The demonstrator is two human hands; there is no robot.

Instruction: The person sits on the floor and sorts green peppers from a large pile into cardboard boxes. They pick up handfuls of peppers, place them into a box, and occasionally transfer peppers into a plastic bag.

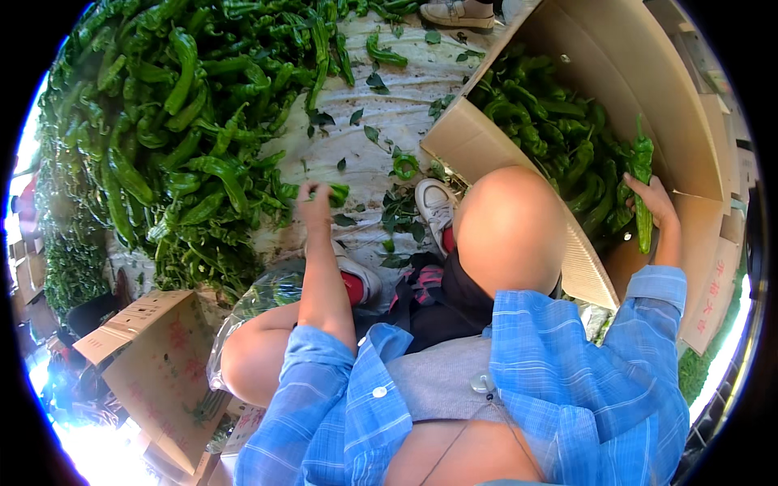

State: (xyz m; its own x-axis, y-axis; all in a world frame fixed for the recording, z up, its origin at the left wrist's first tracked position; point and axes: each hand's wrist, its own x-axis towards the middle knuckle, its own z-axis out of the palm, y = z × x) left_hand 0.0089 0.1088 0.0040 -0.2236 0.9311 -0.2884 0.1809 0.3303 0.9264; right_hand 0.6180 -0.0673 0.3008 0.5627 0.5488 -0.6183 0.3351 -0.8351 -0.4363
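Observation:
My right hand [659, 203] holds a long green pepper [643, 176] upright, stem end up, over the right part of an open cardboard box [486, 136]. Green peppers [547, 115] fill much of that box's floor. At the edge of a big heap of green peppers [176, 121], my left hand [314, 206] is slightly blurred, its fingers curled over another green pepper [338, 194]. That pepper's tip shows to the right of the fingers; the rest is partly hidden by them.
A pale ground sheet [358, 143] bears loose leaves, a curled pepper [405, 166] and another pepper [386, 51]. A printed cardboard box [164, 376] and clear plastic bag [267, 297] lie by my left knee. Another person's shoe [459, 15] stands at the top.

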